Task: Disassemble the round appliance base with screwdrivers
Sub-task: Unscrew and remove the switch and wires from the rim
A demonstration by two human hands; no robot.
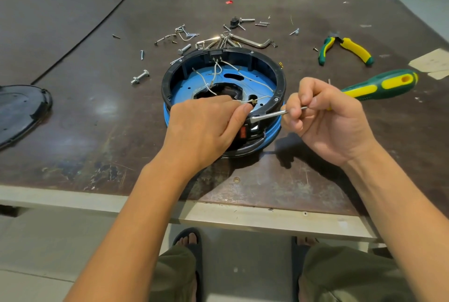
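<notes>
Both hands met at the near rim of the base (279,78), mid-table. The left hand (204,129) pinched a wire end (252,102). The right hand (325,117) gripped the shaft of the screwdriver (379,85), which ran from far right to a tip just beside that pinch.

Bare forearms (136,216), olive-green trousers (352,277), black open-toed sandals (197,250)

Left hand (204,129) pinched, right hand (326,119) curled.
</notes>
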